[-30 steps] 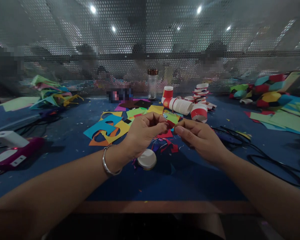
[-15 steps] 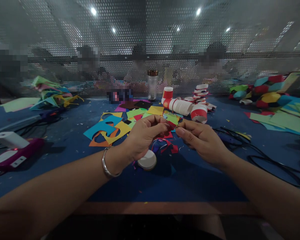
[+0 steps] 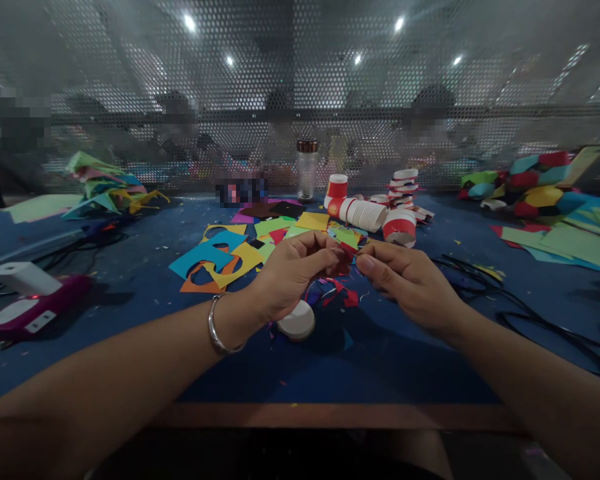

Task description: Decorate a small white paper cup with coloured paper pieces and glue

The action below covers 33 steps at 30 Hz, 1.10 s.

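My left hand and my right hand are raised over the table's middle, fingertips pinched close to each other. Between them is a small red piece that looks like paper, partly hidden by my fingers. Just below my left hand lies a white round piece, perhaps a cup's bottom. Red and blue paper scraps are strewn beneath the fingertips. To the left, sheets with round holes, such as a blue sheet and a yellow sheet, overlap.
Red and white paper cups lie and stand behind my hands, beside a clear bottle. A purple power strip sits left, black cables right. Coloured paper heaps edge the table, and a perforated metal panel closes the back.
Both hands keep their pinch, with the fingertips shifted very slightly. The whole view has moved a little to the right; the things on the table stay where they were.
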Each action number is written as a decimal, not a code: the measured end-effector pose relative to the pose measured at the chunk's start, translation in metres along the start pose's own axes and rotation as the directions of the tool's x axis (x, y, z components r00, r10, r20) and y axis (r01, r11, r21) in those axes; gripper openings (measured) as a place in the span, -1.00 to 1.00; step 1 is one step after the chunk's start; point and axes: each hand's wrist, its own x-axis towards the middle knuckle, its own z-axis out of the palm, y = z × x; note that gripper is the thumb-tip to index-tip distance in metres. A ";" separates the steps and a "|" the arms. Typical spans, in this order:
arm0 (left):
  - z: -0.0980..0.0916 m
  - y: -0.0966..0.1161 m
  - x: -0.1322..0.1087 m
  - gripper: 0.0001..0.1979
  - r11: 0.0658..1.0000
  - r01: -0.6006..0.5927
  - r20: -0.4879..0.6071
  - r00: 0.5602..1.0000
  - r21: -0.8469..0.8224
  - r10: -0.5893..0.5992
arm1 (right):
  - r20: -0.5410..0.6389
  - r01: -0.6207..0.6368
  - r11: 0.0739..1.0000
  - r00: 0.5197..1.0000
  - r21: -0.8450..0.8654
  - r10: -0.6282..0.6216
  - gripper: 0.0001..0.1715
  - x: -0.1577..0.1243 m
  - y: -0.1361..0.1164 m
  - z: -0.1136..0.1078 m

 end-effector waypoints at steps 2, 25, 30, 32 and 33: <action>0.000 0.000 0.000 -0.83 1.000 -0.009 -0.014 1.000 0.003 0.009 | 0.003 0.009 1.000 1.000 -0.026 -0.009 -0.42 0.000 0.000 -0.001; 0.000 0.000 0.000 -0.79 0.993 -0.094 0.000 0.996 0.073 0.095 | -0.013 0.032 0.998 0.999 -0.058 -0.033 -0.40 0.001 0.003 -0.002; -0.003 -0.001 0.003 -0.85 0.983 -0.156 -0.051 0.985 0.100 0.162 | -0.003 0.029 0.998 1.000 -0.051 -0.029 -0.41 0.003 0.005 -0.002; -0.004 -0.001 0.004 -0.86 0.977 -0.189 -0.051 0.980 0.103 0.195 | -0.003 0.041 0.995 0.999 -0.088 -0.042 -0.42 0.003 0.005 -0.002; -0.004 -0.002 0.004 -0.86 0.975 -0.198 -0.046 0.978 0.104 0.203 | -0.004 0.050 0.993 0.999 -0.107 -0.050 -0.42 0.003 0.004 -0.002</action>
